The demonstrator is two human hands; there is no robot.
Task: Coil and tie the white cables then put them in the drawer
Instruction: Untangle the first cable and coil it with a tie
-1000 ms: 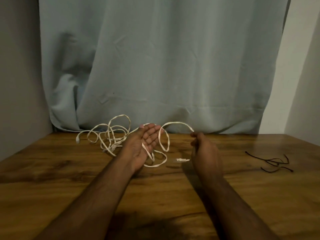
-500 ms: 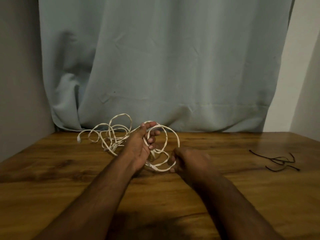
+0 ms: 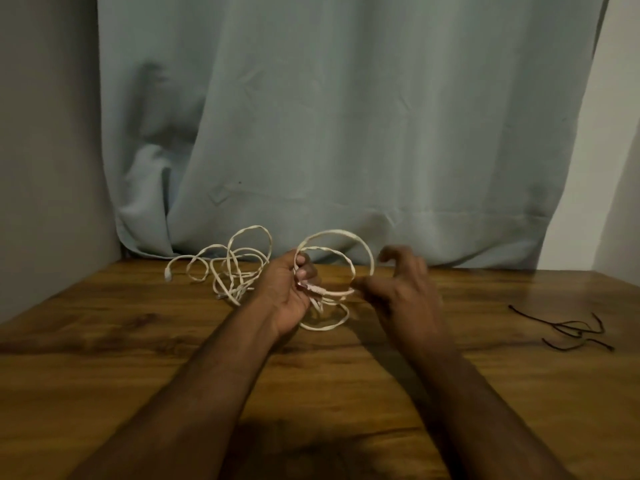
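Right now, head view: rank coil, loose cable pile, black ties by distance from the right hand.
From the right hand:
1. Coil: touching its fingers, just to the left, gripped by the left hand.
2. Loose cable pile: far left, beyond the left hand.
3. Black ties: right edge of the table.

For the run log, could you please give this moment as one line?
left hand grips cable coil | right hand pinches loop | ties untouched

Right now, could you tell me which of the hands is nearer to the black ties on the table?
Right. The right hand is just left of the black ties; the left hand is farther left, holding the cable coil.
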